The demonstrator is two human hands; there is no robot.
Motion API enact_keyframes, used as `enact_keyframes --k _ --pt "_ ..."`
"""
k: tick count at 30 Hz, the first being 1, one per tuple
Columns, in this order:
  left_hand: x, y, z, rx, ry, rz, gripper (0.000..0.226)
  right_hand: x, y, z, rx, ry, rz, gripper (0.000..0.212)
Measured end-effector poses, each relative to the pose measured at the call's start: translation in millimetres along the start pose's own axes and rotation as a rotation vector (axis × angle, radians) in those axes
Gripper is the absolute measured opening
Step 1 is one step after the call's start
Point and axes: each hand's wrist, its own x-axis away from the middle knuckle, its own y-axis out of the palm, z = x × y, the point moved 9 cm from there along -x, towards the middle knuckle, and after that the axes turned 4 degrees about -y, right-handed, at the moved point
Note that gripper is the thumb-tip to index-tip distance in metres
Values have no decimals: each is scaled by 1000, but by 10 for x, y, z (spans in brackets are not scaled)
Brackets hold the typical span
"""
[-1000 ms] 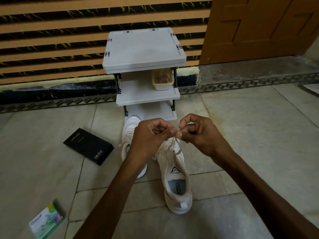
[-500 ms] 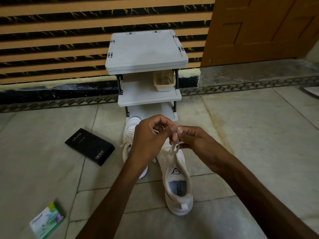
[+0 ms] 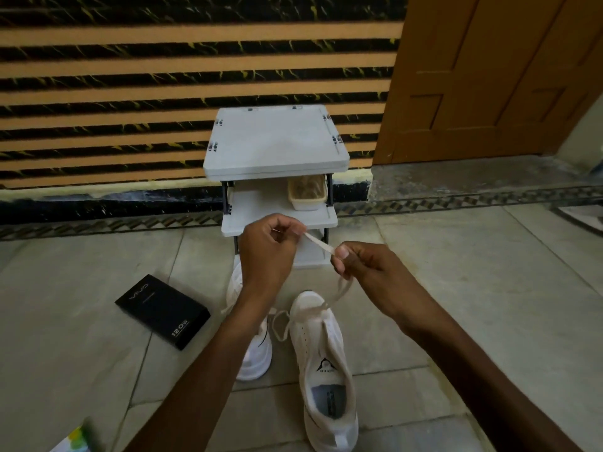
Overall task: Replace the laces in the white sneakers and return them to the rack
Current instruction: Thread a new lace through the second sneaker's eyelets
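Note:
Two white sneakers stand on the tiled floor in front of a small grey shoe rack [image 3: 277,148]. The right sneaker [image 3: 326,370] points toward the rack with its opening facing me. The left sneaker [image 3: 257,350] is partly hidden behind my left forearm. A white lace [image 3: 319,244] stretches taut between my hands above the shoes. My left hand [image 3: 267,252] pinches one end of it. My right hand [image 3: 362,272] pinches it further along, and from there the lace drops to the right sneaker's toe eyelets [image 3: 342,288].
A beige basket [image 3: 306,192] sits on the rack's middle shelf. A black box [image 3: 163,309] lies on the floor to the left, and a green and white packet [image 3: 73,442] is at the bottom left edge. A wooden door [image 3: 489,76] stands at the right.
My hands have lifted and moved apart, drawing the lace out straight between them. The view has tilted so the shoes sit lower in the frame.

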Motion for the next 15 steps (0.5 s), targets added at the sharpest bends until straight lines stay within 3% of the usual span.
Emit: enact_keyframes --k 6,15 --pt "-582 236 -303 -153 -101 108 26 22 -318 -105 117 -56 67 39" --pt "-727 -138 -884 -312 -356 318 9 290 -611 -287 137 -114 50 38"
